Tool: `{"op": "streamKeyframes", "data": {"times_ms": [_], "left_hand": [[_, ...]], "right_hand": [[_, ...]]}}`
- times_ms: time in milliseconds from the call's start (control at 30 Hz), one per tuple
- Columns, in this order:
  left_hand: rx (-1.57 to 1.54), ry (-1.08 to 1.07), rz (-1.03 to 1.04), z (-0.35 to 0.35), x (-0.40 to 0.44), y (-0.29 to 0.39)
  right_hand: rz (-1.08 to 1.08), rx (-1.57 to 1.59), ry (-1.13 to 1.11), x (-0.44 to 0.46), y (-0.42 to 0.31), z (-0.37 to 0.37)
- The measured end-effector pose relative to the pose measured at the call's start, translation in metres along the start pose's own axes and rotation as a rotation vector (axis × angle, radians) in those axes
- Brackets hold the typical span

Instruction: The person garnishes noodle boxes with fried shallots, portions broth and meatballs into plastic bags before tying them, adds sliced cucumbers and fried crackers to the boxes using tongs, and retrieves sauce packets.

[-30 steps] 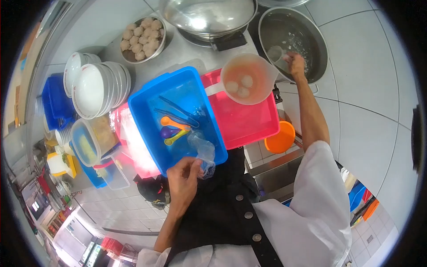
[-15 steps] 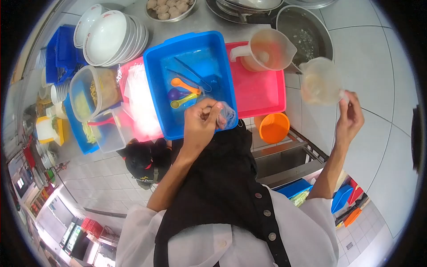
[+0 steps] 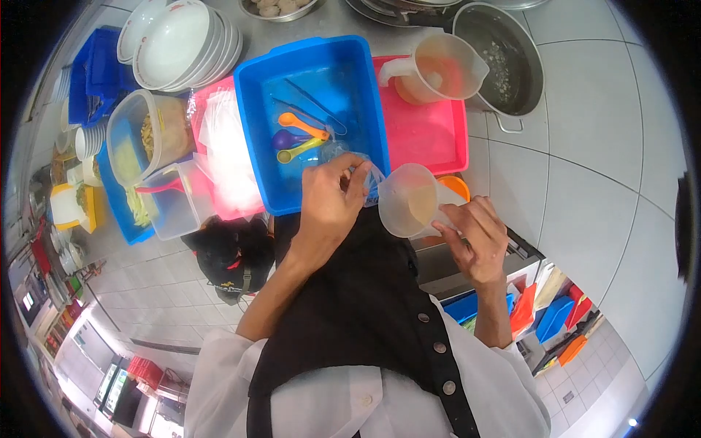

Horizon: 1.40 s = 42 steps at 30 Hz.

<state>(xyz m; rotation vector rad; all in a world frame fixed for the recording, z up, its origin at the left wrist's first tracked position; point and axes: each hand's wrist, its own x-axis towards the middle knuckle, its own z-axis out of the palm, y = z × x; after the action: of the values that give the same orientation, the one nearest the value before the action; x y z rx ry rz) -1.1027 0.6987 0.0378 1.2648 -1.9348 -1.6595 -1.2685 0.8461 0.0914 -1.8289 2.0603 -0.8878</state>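
Note:
My left hand (image 3: 330,198) pinches a clear plastic bag (image 3: 372,179) at the near right corner of a blue tray (image 3: 252,139). Closed around the handle of a small translucent measuring jug (image 3: 407,196) is my right hand (image 3: 478,237). The jug is tilted toward the bag, its rim close beside it, with some pale liquid inside. Whether liquid is flowing cannot be seen. In the blue tray lie orange (image 3: 303,125), purple (image 3: 286,139) and yellow (image 3: 299,151) measuring spoons, and metal tongs (image 3: 314,102).
A larger jug (image 3: 447,67) of orange liquid stands on a pink tray (image 3: 423,139), beside a metal pot (image 3: 504,58). To the left are clear plastic bags (image 3: 228,153), food containers (image 3: 128,135) and stacked white bowls (image 3: 175,47). An orange bucket (image 3: 456,186) sits lower, behind the small jug.
My right hand has brought the small jug leftward and down from beside the pot to the bag, tilting it. My left hand still holds the bag in nearly the same spot.

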Motion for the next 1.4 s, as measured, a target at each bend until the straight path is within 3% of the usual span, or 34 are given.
{"op": "streamKeyframes", "data": {"times_ms": [367, 1000, 1100, 1167, 1200, 1300, 1400], "left_hand": [[0.066, 0.006, 0.038, 0.002, -0.001, -0.001], [0.007, -0.024, -0.010, 0.003, 0.000, 0.002], [-0.096, -0.004, -0.060, 0.001, -0.001, -0.006], [-0.146, 0.008, -0.073, 0.000, -0.002, -0.017], [-0.197, 0.017, -0.088, -0.001, -0.003, -0.020], [-0.292, 0.000, -0.133, -0.005, -0.006, -0.021], [-0.345, -0.004, -0.118, -0.007, -0.010, -0.026]], "right_hand": [[-0.113, -0.109, 0.010, 0.006, -0.011, 0.007], [-0.086, -0.117, -0.087, 0.009, -0.004, 0.000], [-0.008, -0.030, -0.044, -0.002, 0.016, 0.004], [0.329, 0.106, 0.095, -0.015, 0.029, 0.011], [0.326, 0.107, 0.095, -0.021, 0.038, 0.017], [0.491, 0.100, 0.374, -0.040, 0.069, 0.045], [0.585, 0.114, 0.382, -0.055, 0.091, 0.078]]}}
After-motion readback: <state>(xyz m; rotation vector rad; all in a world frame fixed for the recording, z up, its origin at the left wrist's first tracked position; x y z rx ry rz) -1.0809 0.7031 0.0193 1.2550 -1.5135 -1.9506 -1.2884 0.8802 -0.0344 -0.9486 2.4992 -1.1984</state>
